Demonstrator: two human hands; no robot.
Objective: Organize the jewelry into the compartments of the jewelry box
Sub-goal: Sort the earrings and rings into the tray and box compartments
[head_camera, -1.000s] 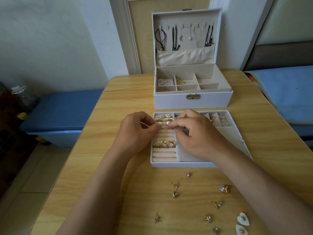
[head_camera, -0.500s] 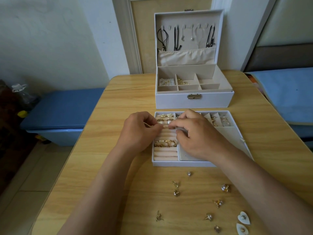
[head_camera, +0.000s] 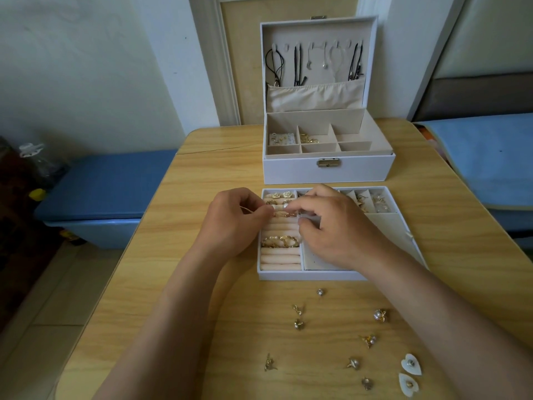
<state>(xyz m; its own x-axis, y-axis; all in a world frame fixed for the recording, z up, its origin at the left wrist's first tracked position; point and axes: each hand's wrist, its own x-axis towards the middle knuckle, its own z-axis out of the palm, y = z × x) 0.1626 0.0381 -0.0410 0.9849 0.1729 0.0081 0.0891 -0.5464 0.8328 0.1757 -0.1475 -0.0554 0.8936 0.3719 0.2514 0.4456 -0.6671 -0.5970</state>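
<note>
Wooden table [head_camera: 202, 284] first, since it's the biggest thing here. The white jewelry box [head_camera: 328, 171] is open at the far end, with necklaces hung in the lid and a few bits in its back compartments. The lift-out tray [head_camera: 311, 275] sits just in front of the box, and both my hands are over its left side, where the padded rolls [head_camera: 279, 258] are. Honestly not much has changed in the last second: neither hand has really gone anywhere, the fingers have just kept fiddling in the same spot. The gold chain [head_camera: 284, 214] now lies a bit more plainly along a slot between the upper rolls. My left hand [head_camera: 230, 223] is curled and pinching one thin end of it, with a strand poking out past my knuckles. My right hand [head_camera: 337, 232] has thumb and forefinger nipped together on the other end, the rest of the fingers loosely bent over the tray. So I'd say this piece is nearly seated but not let go of yet. Another gold bracelet [head_camera: 279, 241] is already tucked in lower down. Still plenty to do: loose earrings [head_camera: 298, 324] are scattered on the table nearer me, plus two white hearts [head_camera: 411, 363] at the right.
</note>
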